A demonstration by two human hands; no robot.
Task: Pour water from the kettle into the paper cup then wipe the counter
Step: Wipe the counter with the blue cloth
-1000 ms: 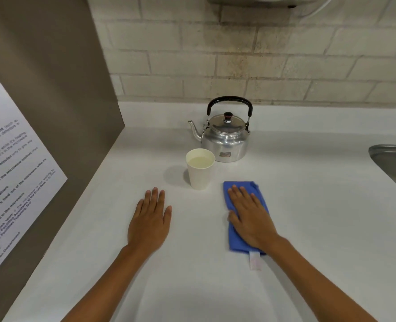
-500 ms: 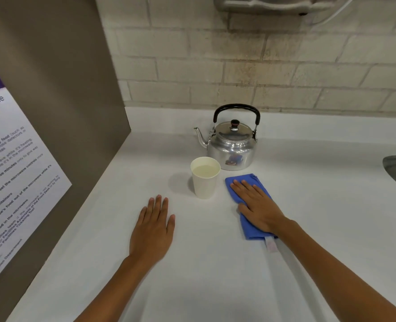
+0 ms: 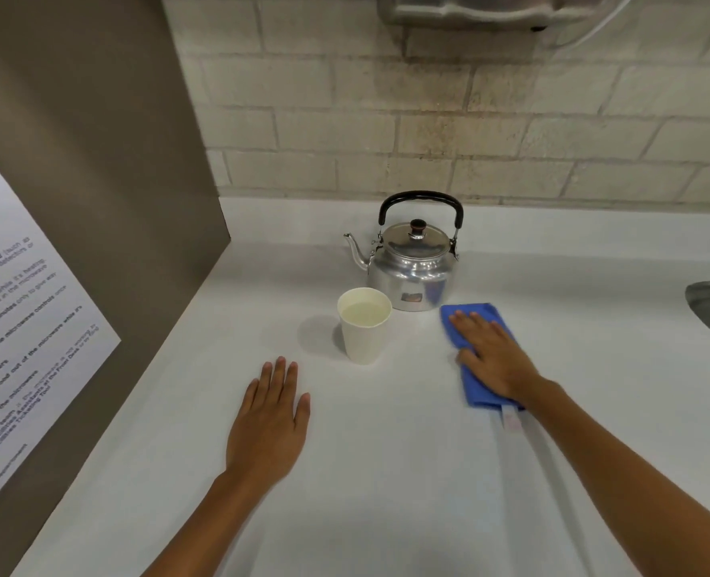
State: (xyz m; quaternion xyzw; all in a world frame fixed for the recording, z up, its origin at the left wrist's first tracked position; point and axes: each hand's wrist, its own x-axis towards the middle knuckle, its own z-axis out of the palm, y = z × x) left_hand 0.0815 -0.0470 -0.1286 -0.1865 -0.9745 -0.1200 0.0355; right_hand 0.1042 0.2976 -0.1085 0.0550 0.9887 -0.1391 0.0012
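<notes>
Kettle stands upright at the back of the white counter, near the brick wall, lid on, black handle raised over it; spout points to the person's left, so its spout-to-body axis runs roughly parallel to the wall. Paper cup stands upright just in front of the spout side, close to the kettle but whether touching cannot be told; it holds pale liquid to near the rim. Judged from that, the pouring step looks done and the kettle set down. Wiping is the step in hand. Right hand lies flat, fingers spread and extended, pressing down on a folded blue cloth rather than gripping it. The cloth sits right of the cup and just in front of the kettle's right side; its long axis runs from the near edge toward the kettle, tilted slightly leftward at the far end, with a white tag at the near end. Left hand rests palm-down on the bare counter, fingers together, holding nothing, left of and nearer than the cup. No visible spill or wet streak can be made out, so how much of the counter remains to wipe cannot be told.
</notes>
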